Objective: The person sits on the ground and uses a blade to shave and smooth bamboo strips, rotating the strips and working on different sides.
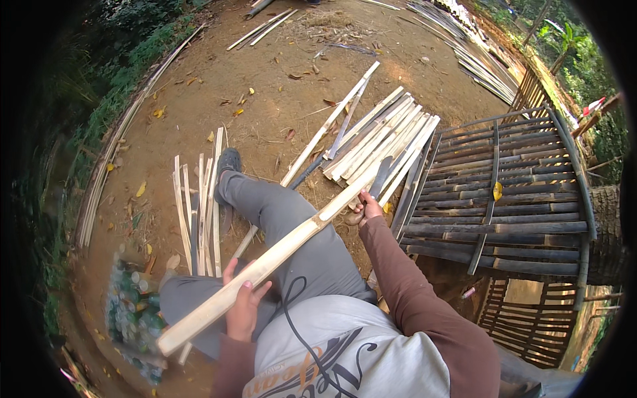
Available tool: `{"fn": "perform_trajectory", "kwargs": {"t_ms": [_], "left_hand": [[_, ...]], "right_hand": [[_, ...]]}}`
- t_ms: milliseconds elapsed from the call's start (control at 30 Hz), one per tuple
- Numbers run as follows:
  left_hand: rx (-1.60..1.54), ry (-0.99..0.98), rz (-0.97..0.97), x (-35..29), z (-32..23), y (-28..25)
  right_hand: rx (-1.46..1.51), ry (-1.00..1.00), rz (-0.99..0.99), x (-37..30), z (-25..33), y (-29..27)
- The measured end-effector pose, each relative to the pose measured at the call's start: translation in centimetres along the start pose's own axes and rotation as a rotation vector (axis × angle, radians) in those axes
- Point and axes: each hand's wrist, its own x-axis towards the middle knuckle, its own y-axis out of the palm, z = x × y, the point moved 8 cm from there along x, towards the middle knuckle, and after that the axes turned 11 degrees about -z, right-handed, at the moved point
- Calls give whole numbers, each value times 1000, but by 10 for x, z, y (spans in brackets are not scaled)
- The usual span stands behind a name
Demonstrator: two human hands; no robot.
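A long, pale split bamboo strip (265, 262) slants across my lap, from the lower left up toward the pile of strips ahead. It has a darker node near its middle. My left hand (243, 312) holds the strip near its lower end, fingers on both sides. My right hand (369, 208) grips a machete (381, 178) by its handle, the dark blade pointing up and away beside the strip's far part. The blade is very close to the strip; whether they touch I cannot tell.
A pile of bamboo strips (381, 142) lies ahead, with more strips (211, 205) by my left foot. At right stands a slatted bamboo bench (497, 219). Plastic bottles (129, 308) lie at lower left. Long poles (109, 156) edge the dirt ground beside bushes.
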Motion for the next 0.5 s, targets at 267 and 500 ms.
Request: {"fn": "perform_trajectory", "kwargs": {"t_ms": [267,500], "left_hand": [[-190,-581,193,-14,21,-1],[1322,908,234,-83,-129,60]], "right_hand": [[64,3,10,0,5,68],[105,11,24,-9,-1,114]]}}
